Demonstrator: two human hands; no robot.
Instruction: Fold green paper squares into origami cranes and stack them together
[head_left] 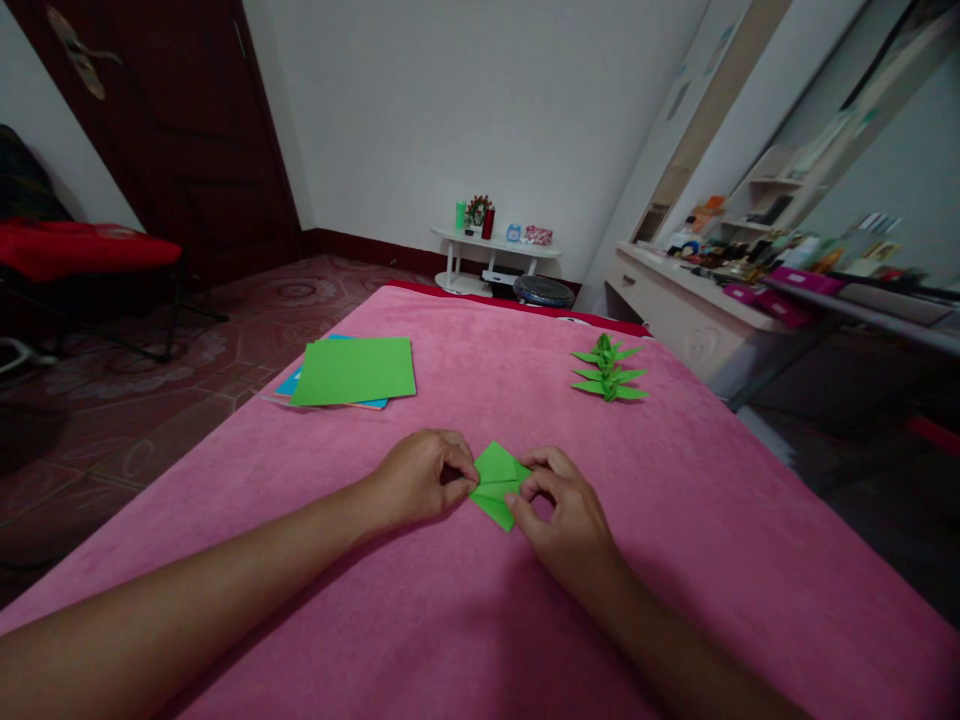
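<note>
A small folded piece of green paper point(496, 483) lies on the pink cloth-covered table point(450, 620) in front of me. My left hand point(420, 475) pinches its left edge with curled fingers. My right hand point(564, 515) pinches its right side, thumb and forefinger pressed on the fold. Both hands rest on the cloth.
A stack of green and blue paper sheets point(352, 372) lies at the far left of the table. Several finished green folded paper figures point(609, 368) sit at the far right. Beyond are a dark door point(172, 130), a red seat point(75, 250), a white side table point(495, 250) and a cluttered dresser point(720, 290).
</note>
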